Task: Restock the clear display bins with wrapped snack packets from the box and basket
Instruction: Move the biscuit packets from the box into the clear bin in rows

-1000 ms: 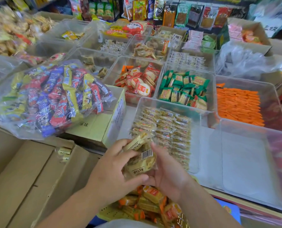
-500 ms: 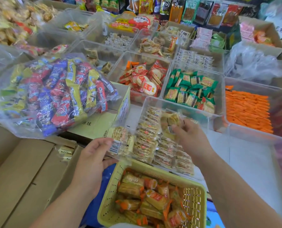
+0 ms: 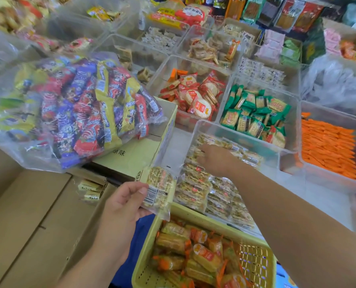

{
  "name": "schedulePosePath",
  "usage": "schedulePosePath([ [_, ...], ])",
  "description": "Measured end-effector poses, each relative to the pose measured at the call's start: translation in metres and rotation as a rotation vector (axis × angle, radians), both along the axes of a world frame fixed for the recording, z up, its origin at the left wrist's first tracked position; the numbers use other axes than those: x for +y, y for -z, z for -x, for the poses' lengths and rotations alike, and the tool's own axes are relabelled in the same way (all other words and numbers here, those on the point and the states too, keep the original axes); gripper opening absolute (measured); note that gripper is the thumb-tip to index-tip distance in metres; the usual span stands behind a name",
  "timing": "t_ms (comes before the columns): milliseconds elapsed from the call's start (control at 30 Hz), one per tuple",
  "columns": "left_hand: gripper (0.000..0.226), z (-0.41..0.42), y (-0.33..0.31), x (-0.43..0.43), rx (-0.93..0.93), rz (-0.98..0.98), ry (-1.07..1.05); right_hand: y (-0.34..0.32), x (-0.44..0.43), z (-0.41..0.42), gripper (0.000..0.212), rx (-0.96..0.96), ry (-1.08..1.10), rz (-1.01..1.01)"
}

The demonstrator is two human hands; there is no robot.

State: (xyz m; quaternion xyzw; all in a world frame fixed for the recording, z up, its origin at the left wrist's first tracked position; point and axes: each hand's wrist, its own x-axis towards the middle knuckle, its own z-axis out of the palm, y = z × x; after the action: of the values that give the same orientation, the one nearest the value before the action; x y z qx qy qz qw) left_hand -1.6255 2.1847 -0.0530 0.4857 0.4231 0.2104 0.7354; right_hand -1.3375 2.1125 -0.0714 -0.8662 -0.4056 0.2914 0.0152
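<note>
Fingers, left hand (image 3: 121, 202): pinching a wrapped packet (image 3: 159, 188) by its near end, thumb on the barcode side, the other fingers underneath
Fingers, right hand (image 3: 216, 161): down inside the clear bin (image 3: 193, 134), tips on the rows of packets (image 3: 193, 190) toward the far left; honestly can't tell if they're clamped on one or just pressing it flat
View: head cam only, looking down over both forearms
Where the held packet is: up in the air just left of the bin, over the left corner of the yellow basket (image 3: 193, 213)
Basket: full of orange-ended packs (image 3: 206, 256), a different sort from what's in the bin
Box: cardboard box (image 3: 131, 156) sits left of the bin with a big bag of mixed snacks (image 3: 69, 111) lying on top
How it'll handle: my guess is super light, with crinkly film that's a bit slick, and the cake inside looks crumbly, so squeezing the middle probably cracks it
Where to grab: I'd go for the sealed end flap or lightly across the short edges, not the flat face
Next bit: reckon it wants laying flat beside the others in the row
Watch out: slick wrappers slide, so neat rows could shift if nudged
</note>
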Motion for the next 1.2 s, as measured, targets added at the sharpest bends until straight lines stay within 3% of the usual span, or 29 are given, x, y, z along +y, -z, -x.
schedulePosePath([
  [167,0.019,0.002,-0.003,0.001,0.023,-0.039,-0.004,0.0,0.0,0.007,0.08,0.092,0.05,-0.019],
  [367,0.032,0.001,-0.01,-0.001,0.04,-0.167,-0.025,-0.013,-0.015,0.024,0.068,-0.082,0.054,-0.087],
  [467,0.058,0.005,-0.013,-0.005,0.1,-0.326,-0.03,-0.027,-0.035,0.057,0.063,-0.117,0.195,-0.364],
  [533,0.064,0.009,-0.017,-0.008,0.196,-0.52,0.033,-0.038,-0.054,0.088,0.058,0.068,0.311,-0.573],
  [600,0.06,0.009,-0.024,-0.015,0.243,-0.766,0.132,-0.051,-0.07,0.118,0.05,0.412,0.462,-0.654],
  [700,0.051,0.004,-0.033,-0.03,0.114,-1.072,0.26,-0.063,-0.089,0.145,0.047,0.907,0.672,-0.704],
  [800,0.037,-0.002,-0.035,-0.042,-0.038,-1.3,0.371,-0.066,-0.105,0.15,0.037,1.138,0.802,-0.816],
  [867,0.031,-0.005,-0.038,-0.048,-0.058,-1.356,0.418,-0.064,-0.114,0.149,0.031,1.194,0.873,-0.876],
  [933,0.036,-0.005,-0.041,-0.055,-0.022,-1.355,0.471,-0.061,-0.123,0.148,0.033,1.176,0.911,-0.929],
  [1033,0.075,0.002,-0.046,-0.061,0.177,-1.208,0.569,-0.061,-0.134,0.145,0.037,1.157,0.915,-0.978],
  [1100,0.084,0.004,-0.05,-0.063,0.236,-0.945,0.572,-0.061,-0.141,0.142,0.031,1.166,0.864,-0.971],
  [1200,0.079,-0.006,-0.058,-0.066,0.146,-0.362,0.383,-0.059,-0.148,0.142,0.028,1.142,0.798,-0.961],
])
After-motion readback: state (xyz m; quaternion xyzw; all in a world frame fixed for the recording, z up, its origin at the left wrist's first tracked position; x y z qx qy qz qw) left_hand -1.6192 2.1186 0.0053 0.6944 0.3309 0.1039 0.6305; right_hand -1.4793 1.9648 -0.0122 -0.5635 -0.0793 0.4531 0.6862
